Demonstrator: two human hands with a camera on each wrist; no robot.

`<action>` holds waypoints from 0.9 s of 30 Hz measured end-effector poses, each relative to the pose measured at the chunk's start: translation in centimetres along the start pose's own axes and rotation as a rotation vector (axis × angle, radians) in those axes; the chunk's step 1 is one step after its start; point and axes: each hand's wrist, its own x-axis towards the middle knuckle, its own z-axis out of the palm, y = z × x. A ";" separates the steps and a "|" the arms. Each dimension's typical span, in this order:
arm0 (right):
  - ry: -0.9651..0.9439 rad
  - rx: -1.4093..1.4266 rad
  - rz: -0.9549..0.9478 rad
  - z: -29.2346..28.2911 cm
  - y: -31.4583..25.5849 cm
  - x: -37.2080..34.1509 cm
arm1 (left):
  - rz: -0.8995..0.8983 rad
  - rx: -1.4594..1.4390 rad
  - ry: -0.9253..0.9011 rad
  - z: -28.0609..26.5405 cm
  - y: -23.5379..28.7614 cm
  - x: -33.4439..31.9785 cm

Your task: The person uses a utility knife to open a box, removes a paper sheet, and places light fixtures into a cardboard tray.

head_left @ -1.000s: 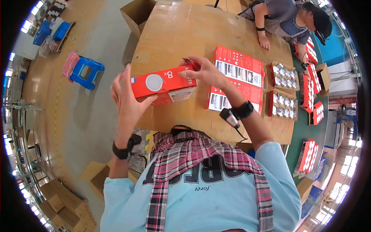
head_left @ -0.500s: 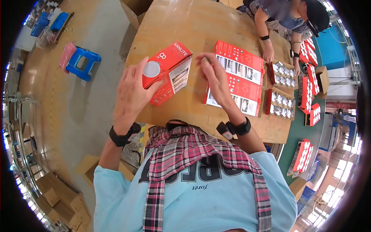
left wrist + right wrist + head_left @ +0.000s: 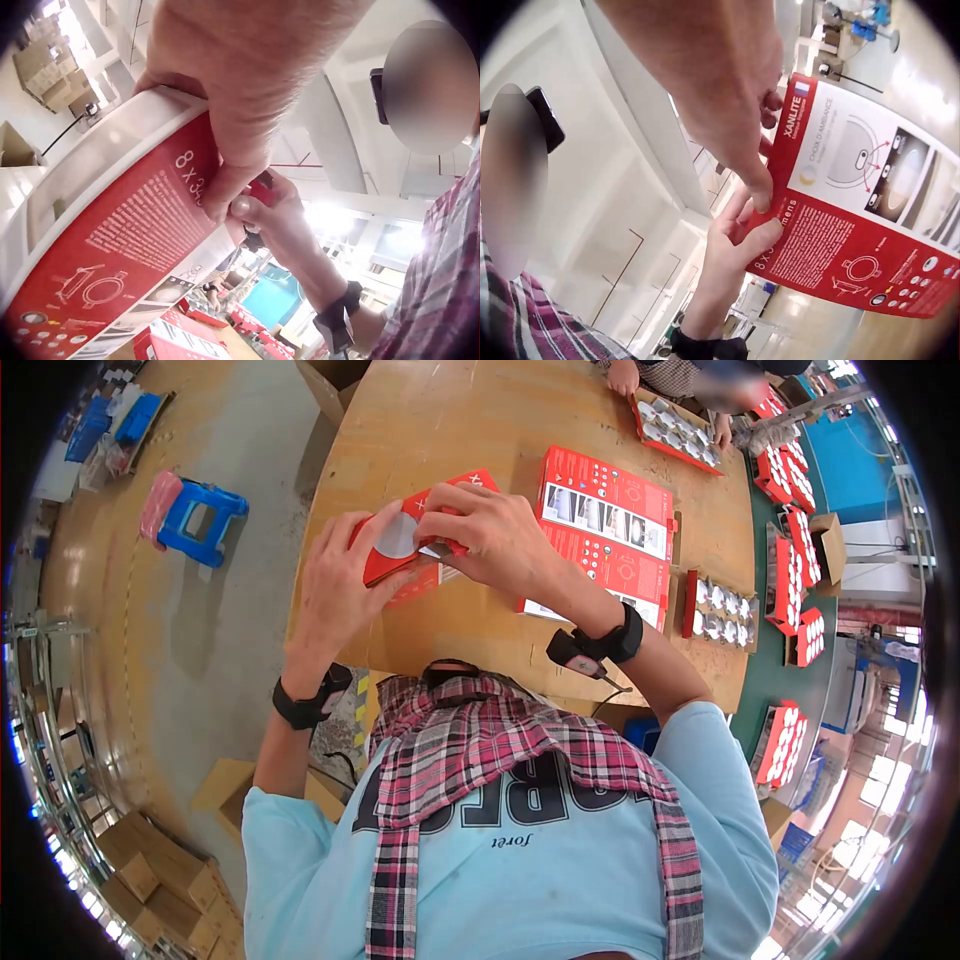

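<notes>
A red XANLITE cardboard box with a white disc printed on it is held up over the table. My left hand grips it from the left side, thumb along the near edge. In the left wrist view the same box shows white printed text and line drawings. My right hand is at the upper end with curled fingers, pinching a small red piece at the box's edge. From the right wrist view, both thumbs press close together on the red panel; the right fingertips are partly hidden.
Two red printed boxes lie flat to the right. Beyond them sits an open tray of round lights. Another person's hands hold a second tray at the far side. More filled boxes stand along the green conveyor. A blue stool is on the floor.
The right hand let go of the box's end, drew away to the right, then came back onto its edge. The left hand kept its grip. The other person lifted a tray away from its neighbour.
</notes>
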 end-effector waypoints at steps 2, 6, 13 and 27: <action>0.004 0.003 -0.009 0.2 0.1 0.1 | 0.016 0.003 0.007 0.0 -0.3 0.1; -0.031 0.029 0.053 0.4 0.8 0.8 | 0.060 0.031 -0.004 -0.1 0.2 -0.1; -0.077 0.391 0.465 -2.5 -1.5 -1.6 | -0.192 0.108 0.110 1.2 0.7 0.1; -0.156 1.240 0.794 -0.6 -1.1 -2.9 | -0.290 0.189 0.172 2.3 2.3 0.6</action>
